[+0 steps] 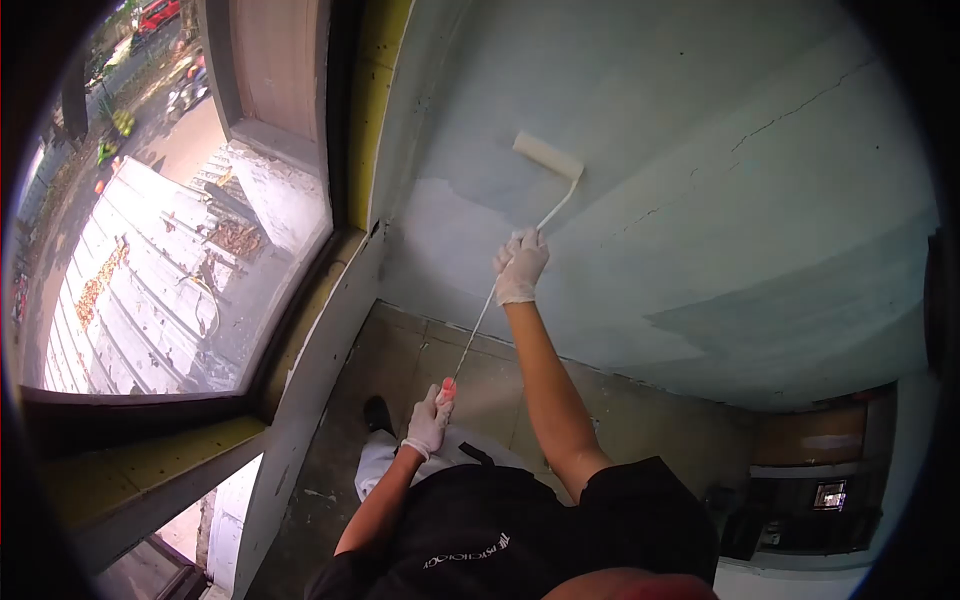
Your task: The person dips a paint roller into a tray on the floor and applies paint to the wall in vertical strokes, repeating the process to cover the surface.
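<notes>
A paint roller [548, 157] with a cream sleeve rests against the pale grey-green wall [640, 130]. Its thin metal rod runs down toward the body. My right hand [522, 266], in a white glove, is closed around the rod just below the bent frame. Lower down, my left hand [428, 422], also gloved, grips the red handle end [448, 385] of the roller. Lighter and darker patches of paint show on the wall around the roller.
An open window [330, 120] with a yellow frame is on the left, and a corrugated roof [140, 300] lies outside it. Cracks run across the upper right wall. Tiled floor [490, 385] shows below, with dark shelving [815, 500] at the lower right.
</notes>
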A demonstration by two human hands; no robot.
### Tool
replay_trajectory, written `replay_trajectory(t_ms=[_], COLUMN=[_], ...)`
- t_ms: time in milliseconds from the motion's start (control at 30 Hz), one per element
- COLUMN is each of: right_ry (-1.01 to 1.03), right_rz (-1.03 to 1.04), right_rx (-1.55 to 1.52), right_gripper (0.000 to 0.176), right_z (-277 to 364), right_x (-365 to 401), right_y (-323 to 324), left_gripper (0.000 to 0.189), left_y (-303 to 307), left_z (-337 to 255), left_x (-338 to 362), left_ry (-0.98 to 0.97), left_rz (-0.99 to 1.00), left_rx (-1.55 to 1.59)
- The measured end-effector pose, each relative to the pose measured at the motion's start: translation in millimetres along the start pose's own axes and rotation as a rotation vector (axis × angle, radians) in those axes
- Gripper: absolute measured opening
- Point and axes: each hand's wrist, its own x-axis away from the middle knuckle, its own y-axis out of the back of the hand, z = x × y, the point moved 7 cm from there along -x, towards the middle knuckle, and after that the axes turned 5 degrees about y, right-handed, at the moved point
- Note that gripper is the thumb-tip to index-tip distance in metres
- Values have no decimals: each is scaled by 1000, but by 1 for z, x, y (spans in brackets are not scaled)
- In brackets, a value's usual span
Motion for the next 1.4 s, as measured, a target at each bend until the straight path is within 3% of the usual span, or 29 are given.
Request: replay_trajectory(t_ms=[267, 333, 367, 533, 600, 667, 733, 800, 867, 967, 1067, 1133, 1267, 1300, 1333, 1400], right_ry=[-277, -335, -302, -251, -161, -62, 8, 87, 150, 189, 227, 267, 453, 441, 435, 435], right_rz=[-167, -203, -192, -145, -154, -191, -175, -115, -35, 0, 81, 201, 221, 199, 241, 277], right_rx=[-39, -76, -112, -163, -193, -154, -232, -237, -237, -206, -250, -237, -83, -1, 26, 32], right_gripper=[21, 22, 22, 18, 17, 17, 21, 21, 21, 21, 21, 20, 14, 11, 11, 15], right_z=[-150, -172, -178, -119, -88, -56, -19, 20, 52, 90, 103, 108, 112, 109, 106, 97], right_x=[11, 14, 16, 44, 41, 33, 29, 31, 34, 47, 47, 46, 55, 57, 56, 56], right_y=[72, 86, 91, 80, 82, 85, 78, 69, 61, 53, 57, 66, 85, 93, 99, 110], left_gripper=[34, 37, 40, 41, 44, 48, 47, 44, 40, 32, 32, 51, 38, 24, 34, 34], left_y=[34, 34, 34, 42, 37, 30, 17, 3, -11, -34, -45, -48, -43, -39, -36, -30], left_z=[55, 79, 93, 79, 77, 69, 32, 32, 20, 17, 23, 19, -3, -12, -13, -5], left_x=[51, 56, 58, 61, 50, 31, 16, -6, -21, -34, -46, -47, -43, -36, -31, -28], left_ry=[169, 315, 249, 201, -7, -8, -6, 22, -28, -10, 46, 103, 119, 132, 198, 150], left_rz=[-58, 4, -39, -1, -43, 41, 94, 138, 112, 232, 185, 290, 352, 297, 214, 171], left_rx=[-125, -170, -210, -225, -212, -352, -286, -308, -236, 2, 242, 384, 397, 396, 356, 318])
